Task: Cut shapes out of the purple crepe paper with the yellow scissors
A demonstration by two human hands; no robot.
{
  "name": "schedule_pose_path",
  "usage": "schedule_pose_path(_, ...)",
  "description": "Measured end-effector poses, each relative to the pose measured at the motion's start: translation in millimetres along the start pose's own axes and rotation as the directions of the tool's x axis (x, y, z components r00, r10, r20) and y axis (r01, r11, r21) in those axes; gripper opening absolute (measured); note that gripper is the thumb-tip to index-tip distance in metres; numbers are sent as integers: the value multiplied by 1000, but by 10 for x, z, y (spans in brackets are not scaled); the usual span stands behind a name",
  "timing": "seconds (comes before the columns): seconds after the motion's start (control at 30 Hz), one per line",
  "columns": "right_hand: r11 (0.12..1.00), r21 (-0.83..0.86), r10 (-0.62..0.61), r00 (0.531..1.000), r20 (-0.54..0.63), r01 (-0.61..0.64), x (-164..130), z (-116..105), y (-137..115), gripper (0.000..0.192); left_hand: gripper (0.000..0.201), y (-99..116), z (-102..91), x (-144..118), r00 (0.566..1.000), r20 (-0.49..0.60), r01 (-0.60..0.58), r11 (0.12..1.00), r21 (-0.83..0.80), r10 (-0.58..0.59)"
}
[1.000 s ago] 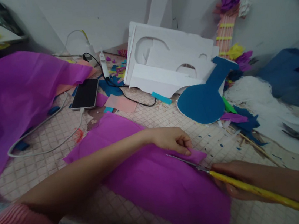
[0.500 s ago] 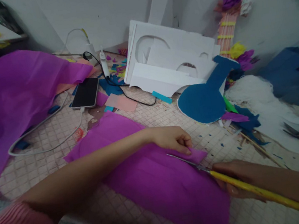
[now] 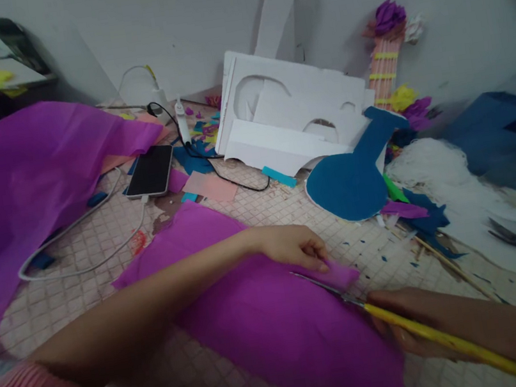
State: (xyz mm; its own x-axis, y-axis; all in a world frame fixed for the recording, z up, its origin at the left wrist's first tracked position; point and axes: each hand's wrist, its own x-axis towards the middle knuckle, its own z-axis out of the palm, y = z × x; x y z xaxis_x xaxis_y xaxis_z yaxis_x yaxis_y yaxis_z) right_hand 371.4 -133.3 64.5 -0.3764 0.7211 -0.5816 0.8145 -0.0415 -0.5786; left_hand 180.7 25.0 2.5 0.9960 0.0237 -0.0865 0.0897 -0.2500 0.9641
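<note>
Head: scissors [image 3: 406, 323] near edge of paper [image 3: 277, 320]

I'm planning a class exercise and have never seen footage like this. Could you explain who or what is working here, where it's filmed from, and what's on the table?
There is no machine: these are a person's two bare hands, seen from one camera worn on the head, looking forward and down.

The right hand holds what look like yellow-handled scissors, their blades at a purple sheet. The left hand touches the same sheet beside the blades; whether it pinches or only presses is hard to tell.

Beyond, on the table, are a blue guitar-shaped cutout, a white board with cut-out openings, a dark-screened phone with a white cable plugged in, and paper scraps.
</note>
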Motion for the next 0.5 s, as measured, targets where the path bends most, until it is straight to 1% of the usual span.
schedule_pose_path(0.13,999,-13,-46,999,-12,46,7,33,133,33,12,42,-175,-221,999,-17,51,994,96,-49)
schedule_pose_path(0.2,999,-7,-47,999,-12,47,16,39,167,33,12,43,-264,-352,995,7,98,989,110,-99)
schedule_pose_path(0.27,999,-20,-30,1000,-6,30,22,32,162,33,11,17,-318,-451,990,18,134,987,87,-137)
schedule_pose_path(0.33,999,-43,-17,1000,4,17,28,19,127,35,11,-30,-327,-499,991,-7,137,990,35,-137)
schedule_pose_path(0.43,998,-58,-20,1000,14,21,47,-6,53,38,9,-108,-289,-494,994,-60,93,995,-47,-96)
schedule_pose_path(0.5,997,-75,-27,1000,-4,26,64,-26,8,37,8,-140,-265,-477,994,-68,77,994,-83,-83)
